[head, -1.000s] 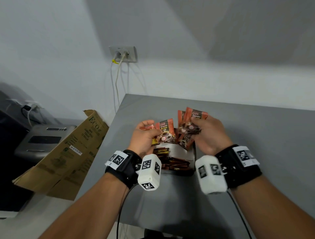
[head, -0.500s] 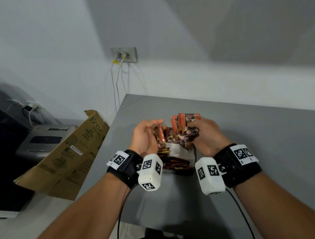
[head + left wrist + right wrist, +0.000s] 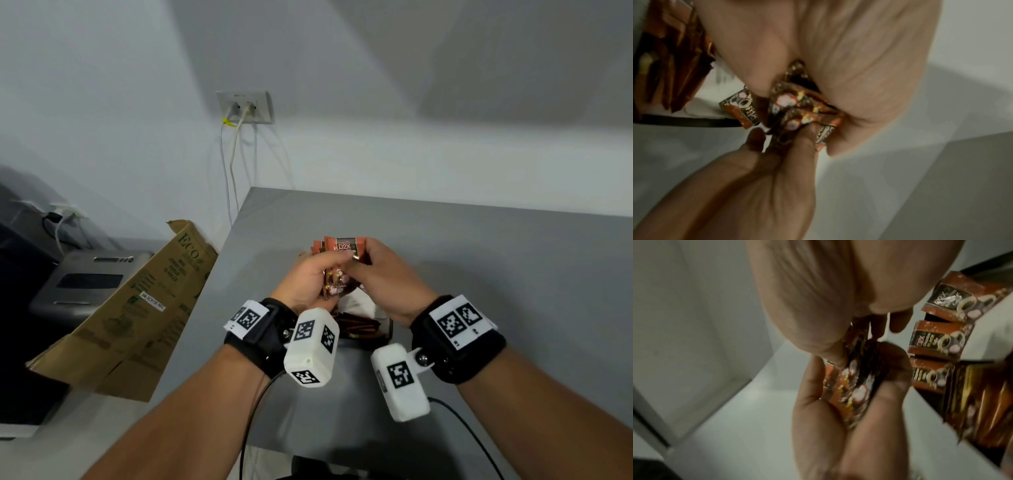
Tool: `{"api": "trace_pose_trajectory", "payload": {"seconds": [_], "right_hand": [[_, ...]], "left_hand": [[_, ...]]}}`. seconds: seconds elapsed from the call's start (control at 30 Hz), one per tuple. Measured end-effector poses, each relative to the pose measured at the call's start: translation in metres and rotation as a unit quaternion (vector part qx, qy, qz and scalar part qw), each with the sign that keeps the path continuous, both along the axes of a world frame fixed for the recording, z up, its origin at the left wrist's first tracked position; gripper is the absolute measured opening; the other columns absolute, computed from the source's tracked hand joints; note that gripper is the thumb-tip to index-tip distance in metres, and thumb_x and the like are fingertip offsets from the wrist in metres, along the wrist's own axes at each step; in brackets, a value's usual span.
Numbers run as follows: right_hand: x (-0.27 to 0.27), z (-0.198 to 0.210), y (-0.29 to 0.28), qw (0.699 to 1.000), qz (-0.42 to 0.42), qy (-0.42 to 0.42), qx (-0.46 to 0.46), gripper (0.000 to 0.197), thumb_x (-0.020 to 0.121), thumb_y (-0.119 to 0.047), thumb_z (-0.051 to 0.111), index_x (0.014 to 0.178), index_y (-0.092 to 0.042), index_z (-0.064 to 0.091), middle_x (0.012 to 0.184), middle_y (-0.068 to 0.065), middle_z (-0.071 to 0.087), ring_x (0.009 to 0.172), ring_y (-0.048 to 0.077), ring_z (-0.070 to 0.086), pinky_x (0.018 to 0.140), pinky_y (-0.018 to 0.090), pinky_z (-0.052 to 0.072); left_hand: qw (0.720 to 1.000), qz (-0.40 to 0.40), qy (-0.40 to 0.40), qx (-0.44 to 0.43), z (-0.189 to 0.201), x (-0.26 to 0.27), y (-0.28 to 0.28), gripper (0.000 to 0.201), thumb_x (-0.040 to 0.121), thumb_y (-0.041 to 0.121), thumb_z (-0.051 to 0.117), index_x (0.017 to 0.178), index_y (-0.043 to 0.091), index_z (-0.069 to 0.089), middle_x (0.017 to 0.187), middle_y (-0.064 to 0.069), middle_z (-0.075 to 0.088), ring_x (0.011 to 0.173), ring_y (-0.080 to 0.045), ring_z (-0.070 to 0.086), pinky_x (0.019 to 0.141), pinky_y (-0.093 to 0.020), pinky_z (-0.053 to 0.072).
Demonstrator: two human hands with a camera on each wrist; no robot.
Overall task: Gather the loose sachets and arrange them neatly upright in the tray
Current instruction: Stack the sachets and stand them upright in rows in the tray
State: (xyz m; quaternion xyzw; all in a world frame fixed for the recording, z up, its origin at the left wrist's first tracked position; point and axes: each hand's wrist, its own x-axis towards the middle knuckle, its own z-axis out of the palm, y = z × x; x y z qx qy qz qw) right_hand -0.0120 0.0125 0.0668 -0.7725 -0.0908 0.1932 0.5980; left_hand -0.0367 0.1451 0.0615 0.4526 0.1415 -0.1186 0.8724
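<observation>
Both hands clasp one bundle of sachets (image 3: 344, 265): left hand (image 3: 306, 282) and right hand (image 3: 383, 277) grasping it from either side, long axis upright. The tray (image 3: 385, 337) sits on the desk (image 3: 496, 260) directly below the grip, toward the person. Judgement: next move is straight down.
</observation>
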Motion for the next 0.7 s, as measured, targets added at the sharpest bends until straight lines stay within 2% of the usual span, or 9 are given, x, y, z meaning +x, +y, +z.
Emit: {"api": "trace_pose_trajectory", "payload": {"seconds": [0.07, 0.13, 0.2, 0.27, 0.33, 0.4, 0.47, 0.6, 0.7], "right_hand": [[0.004, 0.003, -0.004, 0.990, 0.046, -0.051, -0.124, 0.027, 0.095, -0.033, 0.061, 0.122, -0.031, 0.059, 0.118, -0.003, 0.063, 0.114, 0.017, 0.062, 0.095, 0.031, 0.052], [0.007, 0.006, -0.014, 0.968, 0.086, -0.087, -0.221, 0.069, 0.089, -0.052, 0.064, 0.149, -0.031, 0.038, 0.142, -0.001, 0.039, 0.133, 0.016, 0.042, 0.111, 0.037, 0.040], [0.008, 0.011, -0.017, 0.969, 0.123, -0.104, -0.187, 0.110, 0.076, -0.059, 0.076, 0.159, -0.027, 0.011, 0.156, -0.009, 0.015, 0.144, 0.013, 0.025, 0.119, 0.040, 0.029], [0.005, 0.014, -0.016, 0.951, 0.170, -0.166, -0.198, 0.132, 0.059, -0.060, 0.087, 0.158, -0.025, 0.007, 0.160, -0.012, 0.010, 0.146, 0.011, 0.019, 0.122, 0.038, 0.023], [0.004, 0.014, -0.012, 0.908, 0.201, -0.263, -0.256, 0.124, 0.052, -0.061, 0.089, 0.153, -0.026, 0.026, 0.154, -0.006, 0.029, 0.142, 0.015, 0.026, 0.120, 0.042, 0.025], [0.003, 0.017, -0.010, 0.891, 0.204, -0.306, -0.268, 0.100, 0.055, -0.057, 0.088, 0.141, -0.031, 0.043, 0.133, -0.013, 0.046, 0.129, 0.014, 0.037, 0.112, 0.043, 0.032], [0.002, 0.019, -0.010, 0.900, 0.198, -0.301, -0.245, 0.088, 0.060, -0.048, 0.088, 0.136, -0.034, 0.046, 0.123, -0.017, 0.050, 0.121, 0.010, 0.040, 0.108, 0.040, 0.034], [0.005, 0.018, -0.009, 0.915, 0.205, -0.280, -0.204, 0.087, 0.062, -0.041, 0.087, 0.138, -0.037, 0.044, 0.126, -0.013, 0.054, 0.117, 0.009, 0.046, 0.104, 0.035, 0.039], [0.007, 0.017, -0.008, 0.911, 0.204, -0.290, -0.210, 0.083, 0.063, -0.038, 0.086, 0.135, -0.035, 0.047, 0.124, -0.015, 0.054, 0.114, 0.007, 0.046, 0.102, 0.031, 0.041]], "left_hand": [[0.999, -0.002, 0.034, 0.001, 0.001, -0.001, 0.003, 0.021, 0.087, 0.006, 0.054, 0.096, -0.003, 0.071, 0.094, -0.019, 0.070, 0.083, -0.028, 0.070, 0.080, -0.036, 0.058], [0.999, -0.017, 0.050, -0.013, 0.003, -0.002, 0.006, 0.029, 0.079, 0.009, 0.057, 0.101, -0.001, 0.073, 0.103, -0.021, 0.069, 0.092, -0.030, 0.068, 0.087, -0.039, 0.055], [0.998, -0.016, 0.051, -0.041, 0.004, -0.004, 0.006, 0.034, 0.074, 0.009, 0.057, 0.103, 0.004, 0.074, 0.099, -0.019, 0.070, 0.086, -0.030, 0.069, 0.082, -0.040, 0.056], [0.996, -0.029, 0.044, -0.069, 0.005, -0.005, 0.004, 0.036, 0.073, 0.008, 0.054, 0.107, 0.003, 0.067, 0.090, -0.018, 0.070, 0.075, -0.028, 0.069, 0.071, -0.035, 0.058], [0.996, -0.053, 0.040, -0.063, 0.008, -0.007, 0.000, 0.028, 0.071, 0.005, 0.055, 0.098, 0.001, 0.064, 0.086, -0.017, 0.067, 0.074, -0.026, 0.068, 0.066, -0.031, 0.057], [0.996, -0.065, 0.028, -0.053, 0.008, -0.010, 0.000, 0.024, 0.071, 0.003, 0.057, 0.094, 0.003, 0.064, 0.088, -0.016, 0.066, 0.080, -0.025, 0.066, 0.072, -0.033, 0.055], [0.997, -0.061, 0.015, -0.039, 0.005, -0.011, 0.001, 0.022, 0.073, 0.002, 0.059, 0.094, 0.004, 0.066, 0.088, -0.014, 0.068, 0.081, -0.023, 0.068, 0.072, -0.032, 0.056], [0.997, -0.042, 0.001, -0.059, 0.002, -0.009, 0.003, 0.020, 0.074, 0.009, 0.058, 0.088, 0.006, 0.072, 0.089, -0.014, 0.069, 0.084, -0.024, 0.068, 0.078, -0.034, 0.054], [0.996, -0.048, -0.004, -0.071, 0.004, -0.007, 0.006, 0.023, 0.073, 0.006, 0.053, 0.087, 0.004, 0.072, 0.088, -0.016, 0.068, 0.081, -0.026, 0.067, 0.079, -0.036, 0.052]]}}
